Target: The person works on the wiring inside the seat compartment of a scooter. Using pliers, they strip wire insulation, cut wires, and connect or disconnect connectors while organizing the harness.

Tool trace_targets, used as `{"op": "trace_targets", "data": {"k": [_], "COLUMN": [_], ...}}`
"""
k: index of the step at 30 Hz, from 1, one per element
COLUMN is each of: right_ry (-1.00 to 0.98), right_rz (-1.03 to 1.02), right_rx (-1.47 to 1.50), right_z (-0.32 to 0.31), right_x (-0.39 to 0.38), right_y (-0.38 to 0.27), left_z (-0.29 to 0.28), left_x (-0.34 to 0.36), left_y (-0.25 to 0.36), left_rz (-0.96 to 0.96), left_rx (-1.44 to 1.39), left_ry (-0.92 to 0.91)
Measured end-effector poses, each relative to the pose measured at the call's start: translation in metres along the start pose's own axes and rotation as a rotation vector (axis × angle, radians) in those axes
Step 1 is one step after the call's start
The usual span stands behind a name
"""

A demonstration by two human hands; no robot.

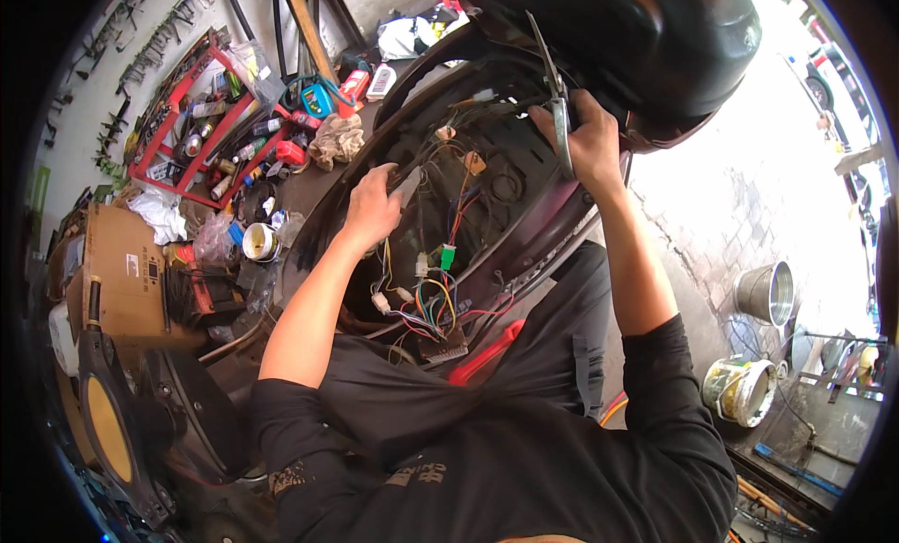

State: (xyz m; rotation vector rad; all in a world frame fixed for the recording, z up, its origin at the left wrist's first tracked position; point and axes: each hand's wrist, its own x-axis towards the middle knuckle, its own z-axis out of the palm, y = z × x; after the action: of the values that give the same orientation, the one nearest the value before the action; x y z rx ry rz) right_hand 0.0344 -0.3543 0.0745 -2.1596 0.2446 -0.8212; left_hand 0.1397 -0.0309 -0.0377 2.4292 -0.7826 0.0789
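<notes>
My right hand [592, 139] grips a pair of long-bladed metal scissors [560, 122], points upward, over the far right edge of a dark vehicle body shell [538, 211]. Inside the open shell, my left hand [375, 206] has its fingers curled beside a flat grey piece [408, 185]; whether they pinch it or a wire is hard to see. Loose coloured wires run through the shell between my hands and toward my lap. Among them are a green connector [448, 256], a white connector [380, 302] and an orange-brown connector [474, 163].
A glossy black body panel [646, 47] rises at the far right. On the left are a red rack [178, 122] of spray cans, a cardboard box [131, 271] and a small white bucket [260, 242]. A metal bucket [766, 293] and a stained bucket [740, 391] stand on the right.
</notes>
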Motion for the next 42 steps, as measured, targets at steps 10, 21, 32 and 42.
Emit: {"op": "trace_targets", "data": {"k": [10, 21, 32, 42], "right_ry": [0.000, -0.080, -0.073, -0.065], "right_rz": [0.013, 0.103, 0.113, 0.097], "right_rx": [0.091, -0.105, -0.110, -0.092], "right_z": [0.002, 0.002, 0.005, 0.008], "right_x": [-0.003, 0.001, 0.003, 0.001], "right_y": [0.004, 0.005, 0.004, 0.002], "left_z": [-0.011, -0.047, -0.060, -0.083], "left_x": [0.010, -0.016, -0.050, -0.068], "left_y": [-0.007, 0.001, -0.021, -0.032], "left_rz": [-0.170, -0.503, -0.561, -0.647], "left_rx": [-0.210, -0.408, -0.496, -1.146], "left_ry": [0.057, -0.353, -0.821, -0.600]}}
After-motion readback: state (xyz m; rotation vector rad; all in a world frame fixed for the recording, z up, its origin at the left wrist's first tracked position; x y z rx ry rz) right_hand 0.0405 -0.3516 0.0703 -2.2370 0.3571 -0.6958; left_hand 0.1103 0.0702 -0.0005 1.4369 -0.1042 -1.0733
